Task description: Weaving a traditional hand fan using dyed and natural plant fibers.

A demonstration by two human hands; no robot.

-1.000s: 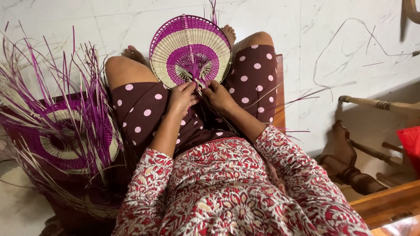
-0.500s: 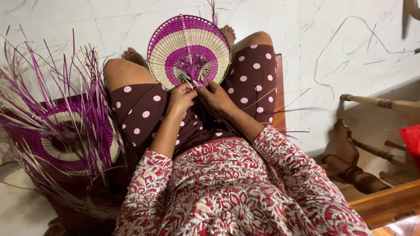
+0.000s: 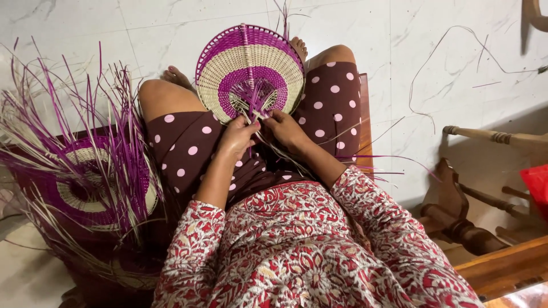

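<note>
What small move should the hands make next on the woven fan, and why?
Probably draw the gathered strands snug toward the lap. Both the left hand and right hand pinch the loose purple and cream strand ends at the lower edge of the round woven fan, where those ends still splay unbound from its centre, while its rim looks finished.

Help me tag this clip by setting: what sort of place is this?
Probably a home room used for handcraft: a white marble-look floor, carved wooden furniture, and unfinished woven fans stacked beside the seated person, whose hands work another fan.
</note>
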